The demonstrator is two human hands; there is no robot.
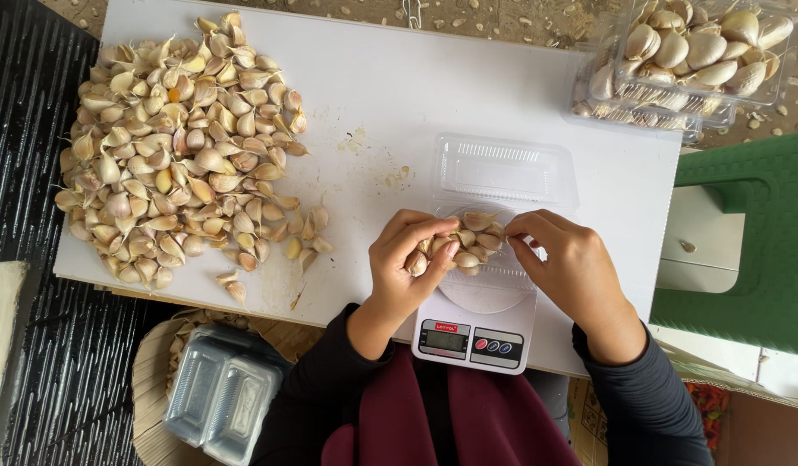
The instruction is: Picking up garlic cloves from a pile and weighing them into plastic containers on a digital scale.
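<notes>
Item: garlic cloves (470,242), a partial fill in one open clear tray (502,173) on one scale (472,332). My left hand (412,259) fingers curl around several cloves; right hand (567,259) pinches the tray edge. Filled trays (684,56): at least two, stacked. Loose pile (170,151) on the worktop (399,95): large, uncounted. Empty trays (222,393): one nested stack.

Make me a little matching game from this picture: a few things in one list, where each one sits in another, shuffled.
Things:
1. big pile of garlic cloves
2. kitchen scale
3. filled clear boxes
4. stack of empty clear boxes

Places:
A. top right corner, past the white board's edge
B. bottom left, below the white board
C. left part of the white board
D. under the open box between the left hand and right hand

Pairs: 1-C, 2-D, 3-A, 4-B
</notes>
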